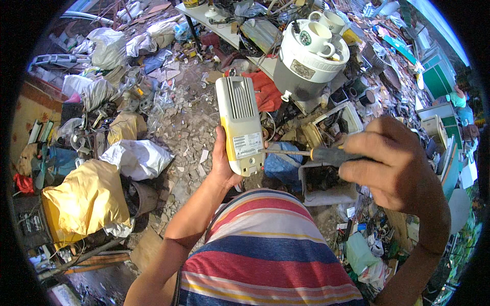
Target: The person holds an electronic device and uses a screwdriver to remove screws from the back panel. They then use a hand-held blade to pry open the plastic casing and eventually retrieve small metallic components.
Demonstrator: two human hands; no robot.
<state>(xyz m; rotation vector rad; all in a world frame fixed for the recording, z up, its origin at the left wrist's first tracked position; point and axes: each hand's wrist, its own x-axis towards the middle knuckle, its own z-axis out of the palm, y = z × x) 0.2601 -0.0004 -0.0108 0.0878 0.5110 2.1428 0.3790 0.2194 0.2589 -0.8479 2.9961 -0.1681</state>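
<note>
My left hand point(223, 167) is closed around the lower end of a white and yellow handheld electronic device point(247, 127). The device stands nearly upright in the view, its ribbed grille at the top and a printed label below. My right hand point(385, 163) grips the dark handle of a screwdriver point(326, 154). Its thin shaft points left, and the tip meets the device's lower right edge in the picture, beside the label. Whether the tip touches the casing I cannot tell. The fingers of my left hand behind the device are mostly hidden.
A white and grey drink cooler point(311, 66) with white mugs point(315, 36) on its lid stands at the back right. A red cloth point(266, 92) lies beside it. At left are a yellow bag point(87, 196) and a white bag point(137, 159). Broken pieces and scrap cover the ground.
</note>
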